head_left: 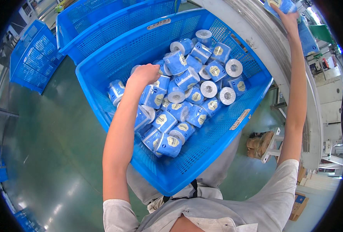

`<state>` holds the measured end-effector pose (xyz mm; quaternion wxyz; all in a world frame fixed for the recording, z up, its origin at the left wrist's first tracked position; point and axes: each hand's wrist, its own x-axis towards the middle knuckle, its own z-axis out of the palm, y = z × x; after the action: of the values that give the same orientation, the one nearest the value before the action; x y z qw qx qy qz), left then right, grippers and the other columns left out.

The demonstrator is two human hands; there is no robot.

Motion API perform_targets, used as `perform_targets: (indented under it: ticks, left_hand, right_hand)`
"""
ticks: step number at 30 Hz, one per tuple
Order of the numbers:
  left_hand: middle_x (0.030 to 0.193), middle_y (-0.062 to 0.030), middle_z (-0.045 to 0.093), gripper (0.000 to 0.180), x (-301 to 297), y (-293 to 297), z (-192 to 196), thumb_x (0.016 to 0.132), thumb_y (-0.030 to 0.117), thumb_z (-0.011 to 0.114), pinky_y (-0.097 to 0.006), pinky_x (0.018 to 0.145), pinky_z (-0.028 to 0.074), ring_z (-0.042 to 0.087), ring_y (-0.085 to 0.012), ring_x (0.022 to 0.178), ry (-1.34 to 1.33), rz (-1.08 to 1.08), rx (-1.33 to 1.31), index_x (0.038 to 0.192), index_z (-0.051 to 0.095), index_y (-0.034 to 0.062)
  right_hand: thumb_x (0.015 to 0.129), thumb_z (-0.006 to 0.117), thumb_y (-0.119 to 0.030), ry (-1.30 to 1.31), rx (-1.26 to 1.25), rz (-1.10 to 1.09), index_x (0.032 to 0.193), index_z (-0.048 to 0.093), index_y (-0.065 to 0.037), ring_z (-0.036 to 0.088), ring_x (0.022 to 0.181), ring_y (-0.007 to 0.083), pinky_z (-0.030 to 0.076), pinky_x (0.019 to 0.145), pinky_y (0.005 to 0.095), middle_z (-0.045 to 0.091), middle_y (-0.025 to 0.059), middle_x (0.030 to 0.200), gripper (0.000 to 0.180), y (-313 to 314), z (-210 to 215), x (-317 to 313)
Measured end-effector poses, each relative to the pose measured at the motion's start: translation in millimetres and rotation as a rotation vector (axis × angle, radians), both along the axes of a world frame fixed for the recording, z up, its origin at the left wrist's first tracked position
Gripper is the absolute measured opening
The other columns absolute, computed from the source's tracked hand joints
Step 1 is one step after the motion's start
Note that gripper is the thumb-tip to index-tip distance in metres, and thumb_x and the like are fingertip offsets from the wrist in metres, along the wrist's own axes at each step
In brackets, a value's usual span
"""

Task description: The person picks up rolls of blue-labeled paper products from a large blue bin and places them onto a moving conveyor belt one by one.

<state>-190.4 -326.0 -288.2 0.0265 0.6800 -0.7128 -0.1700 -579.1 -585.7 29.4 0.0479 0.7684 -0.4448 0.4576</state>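
A large blue plastic crate [98,54] in front of me holds a heap of toilet rolls [187,79] in blue-and-white wrappers. My left hand [147,73] is over the left part of the heap, its fingers curled closed. A roll's pale end shows just beside it, but what the fingers grip, if anything, is hidden. At the upper right my right arm reaches out over a pale machine edge. There my right hand [288,18] is closed around a blue-wrapped roll [281,5], cut off by the picture's rim.
More blue crates [90,36] stand behind, with another crate [34,58] at the far left. A curved white machine frame [264,46] borders the crate's right side. Below it, a brown bundle [259,145] lies by a white metal foot on the green floor [55,131].
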Motion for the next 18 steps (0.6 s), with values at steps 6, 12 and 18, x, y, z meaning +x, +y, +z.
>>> perform_targets:
  ticks: [6,12,18]
  left_hand:
    - [0.103,-0.0206,0.070,0.028,28.6,37.2,-3.5,0.096,0.028,0.058,-0.050,0.084,0.055,0.067,-0.0393,0.098,-0.038,0.135,0.020,0.111,0.061,0.0054]
    - [0.098,-0.0217,0.070,0.027,7.9,6.8,6.3,0.093,0.028,0.059,-0.051,0.079,0.056,0.068,-0.0400,0.094,-0.028,0.035,-0.083,0.107,0.062,0.0045]
    - [0.100,-0.0208,0.071,0.026,20.8,10.8,-7.5,0.090,0.024,0.060,-0.050,0.081,0.055,0.068,-0.0393,0.096,0.003,0.065,-0.095,0.108,0.063,0.0052]
  right_hand:
    - [0.078,0.081,-0.034,-0.032,-0.254,0.171,0.127,0.050,0.002,0.062,0.108,0.0341,0.050,0.094,0.0405,0.062,0.0200,0.120,0.069,83.6,-154.7,150.6]
    - [0.061,0.088,-0.051,0.666,0.505,0.187,0.158,0.009,-0.015,0.041,0.129,0.0579,0.036,0.107,0.0606,0.039,0.0396,0.140,0.131,90.4,-444.4,226.0]
    - [0.059,0.090,-0.039,0.471,0.378,0.360,0.143,0.036,-0.012,0.049,0.117,0.0472,0.045,0.099,0.0521,0.046,0.0278,0.127,0.103,96.3,-393.2,231.7]
